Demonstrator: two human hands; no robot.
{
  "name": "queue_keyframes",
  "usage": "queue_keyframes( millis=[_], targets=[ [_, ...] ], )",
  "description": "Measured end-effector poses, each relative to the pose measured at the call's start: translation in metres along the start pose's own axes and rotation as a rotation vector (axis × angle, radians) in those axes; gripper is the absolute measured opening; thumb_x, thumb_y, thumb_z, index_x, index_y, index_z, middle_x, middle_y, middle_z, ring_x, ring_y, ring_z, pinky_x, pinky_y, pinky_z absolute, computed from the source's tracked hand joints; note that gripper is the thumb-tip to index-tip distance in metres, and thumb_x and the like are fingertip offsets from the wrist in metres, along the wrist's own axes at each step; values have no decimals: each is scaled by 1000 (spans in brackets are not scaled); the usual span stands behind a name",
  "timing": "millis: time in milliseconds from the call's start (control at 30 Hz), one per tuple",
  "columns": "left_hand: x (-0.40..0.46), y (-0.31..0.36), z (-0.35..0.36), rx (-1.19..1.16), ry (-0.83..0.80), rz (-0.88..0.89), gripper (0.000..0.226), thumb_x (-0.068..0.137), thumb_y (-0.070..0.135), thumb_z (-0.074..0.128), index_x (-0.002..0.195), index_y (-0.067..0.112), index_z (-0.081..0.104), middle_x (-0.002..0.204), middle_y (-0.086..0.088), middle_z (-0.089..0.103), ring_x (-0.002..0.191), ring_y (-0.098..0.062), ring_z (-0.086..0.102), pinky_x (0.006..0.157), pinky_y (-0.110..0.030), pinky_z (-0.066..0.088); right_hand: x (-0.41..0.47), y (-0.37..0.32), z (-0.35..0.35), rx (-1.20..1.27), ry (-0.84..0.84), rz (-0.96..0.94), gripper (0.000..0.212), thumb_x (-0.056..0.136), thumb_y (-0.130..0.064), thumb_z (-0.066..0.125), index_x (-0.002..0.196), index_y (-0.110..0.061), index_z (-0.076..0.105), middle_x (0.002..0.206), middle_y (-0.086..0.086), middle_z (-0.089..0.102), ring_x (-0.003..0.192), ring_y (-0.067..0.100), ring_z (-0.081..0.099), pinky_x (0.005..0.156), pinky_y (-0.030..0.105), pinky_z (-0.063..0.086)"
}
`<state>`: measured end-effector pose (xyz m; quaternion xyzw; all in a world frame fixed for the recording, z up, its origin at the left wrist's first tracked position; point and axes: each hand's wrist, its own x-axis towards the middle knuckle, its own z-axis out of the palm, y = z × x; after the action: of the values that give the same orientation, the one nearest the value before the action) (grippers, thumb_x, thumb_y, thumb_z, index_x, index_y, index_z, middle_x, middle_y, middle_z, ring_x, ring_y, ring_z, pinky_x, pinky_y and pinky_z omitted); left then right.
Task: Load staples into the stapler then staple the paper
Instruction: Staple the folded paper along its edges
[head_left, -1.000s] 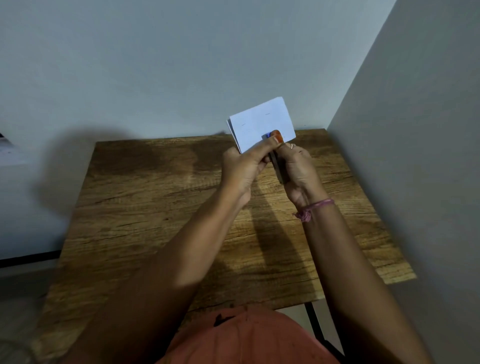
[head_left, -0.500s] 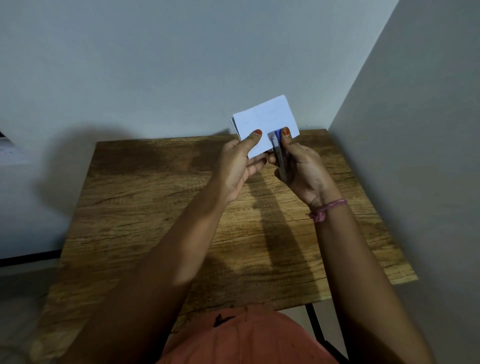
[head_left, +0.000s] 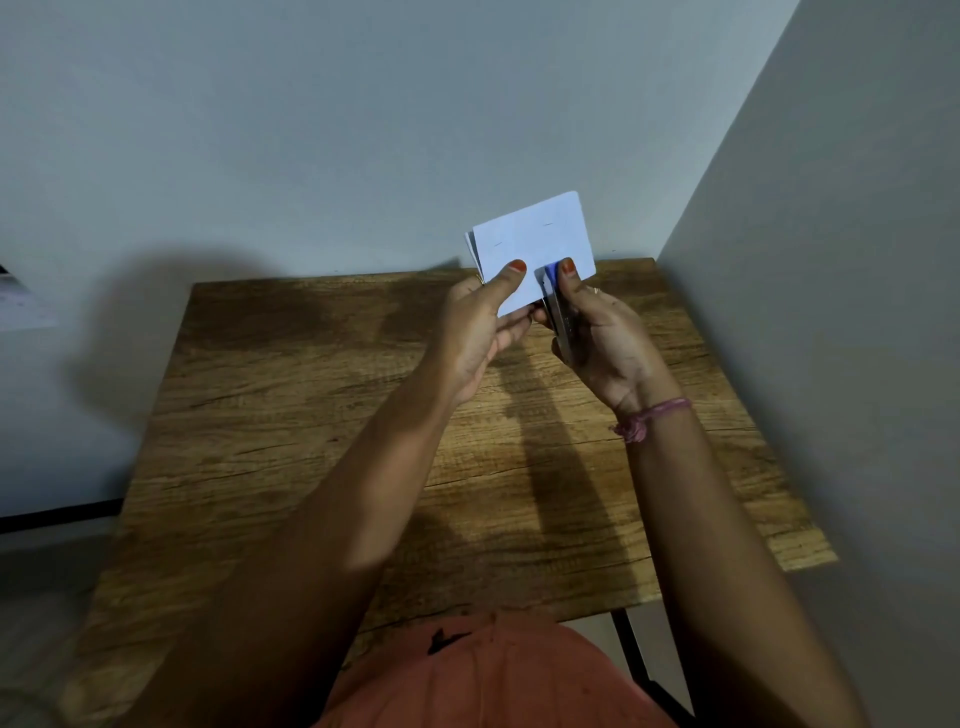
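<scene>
Above the far edge of the desk (head_left: 363, 441), the right hand (head_left: 605, 338) grips the stapler (head_left: 558, 317), fingers curled round its body and the thumb laid along its top, with the nose set over the lower edge of the paper (head_left: 535, 244). The left hand (head_left: 480, 327) pinches the same folded paper between thumb and fingers, just beside the stapler, holding it upright and clear of the desk. Two short dark marks on the paper face appear to be staples already driven; this cannot be confirmed at this resolution. Several risks follow from this posture. Because the paper is unsupported in the air, a squeeze could tilt the stapler and bend the staple legs instead of clinching them. Loose layers, visible fanned at the left edge of the paper, could slip apart so that the staple misses the rear sheets. The left fingers lie close to the stapler nose and could be caught. A shallow bite near the edge could tear out. Whether staples remain in the magazine is not visible; a dry press would leave only a dent.
</scene>
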<state>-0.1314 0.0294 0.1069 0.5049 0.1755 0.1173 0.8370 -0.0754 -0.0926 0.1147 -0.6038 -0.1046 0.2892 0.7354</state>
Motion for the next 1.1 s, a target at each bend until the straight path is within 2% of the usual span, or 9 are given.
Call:
queue_keyframes(
  millis=[167,267,500,667,800,933,1033,1100],
  targets=[
    [2,0,-2,-38,1,9,13,94,20,56,102,13,63,106,-12,70,100,-28,67,91,-37,54,-1,0,2,47,-15,0,24,92,-38,57,89,-17,69,74,-2,64,71,10,55,52,19,35],
    [2,-3,-1,-93,18,14,18,94,21,55,108,12,62,107,-11,71,97,-25,68,88,-35,55,-3,1,4,113,-42,-8,23,94,-32,55,83,-16,69,73,-1,64,70,9,58,52,16,43],
    [2,-6,-3,-103,24,2,21,95,21,54,111,10,61,106,-11,70,98,-26,67,91,-38,52,-3,5,3,131,-72,-3,23,96,-30,51,87,-14,65,79,2,60,71,9,56,54,15,44],
    [2,-7,-4,-91,23,-1,23,94,20,55,114,8,60,113,-14,69,105,-30,65,93,-39,52,-2,7,2,82,-60,-2,24,91,-36,54,91,-16,68,83,1,61,72,9,57,55,19,36],
    [0,-10,-2,-118,30,0,14,95,22,55,103,15,63,100,-7,71,87,-21,66,82,-33,54,-3,9,3,91,-60,7,25,92,-37,55,90,-16,69,75,2,63,70,9,57,53,18,38],
    [-3,-13,2,-105,31,-23,16,95,26,54,95,15,65,79,-1,65,61,-12,51,71,-27,52,-3,14,4,105,-73,25,23,93,-36,55,85,-19,68,66,-5,65,63,6,58,53,18,35],
    [-5,-12,0,-93,-18,-38,15,94,26,55,95,15,66,79,-2,64,64,-13,52,72,-26,54,-3,15,4,151,-87,11,21,93,-33,56,86,-17,67,66,-6,65,61,5,59,51,16,42],
    [-5,-9,-5,-87,-40,-28,15,92,25,58,97,15,67,84,-4,69,72,-17,61,76,-33,55,-3,14,3,157,-98,-5,20,87,-34,60,87,-16,70,74,-5,70,63,6,60,52,14,45]
  ],
)
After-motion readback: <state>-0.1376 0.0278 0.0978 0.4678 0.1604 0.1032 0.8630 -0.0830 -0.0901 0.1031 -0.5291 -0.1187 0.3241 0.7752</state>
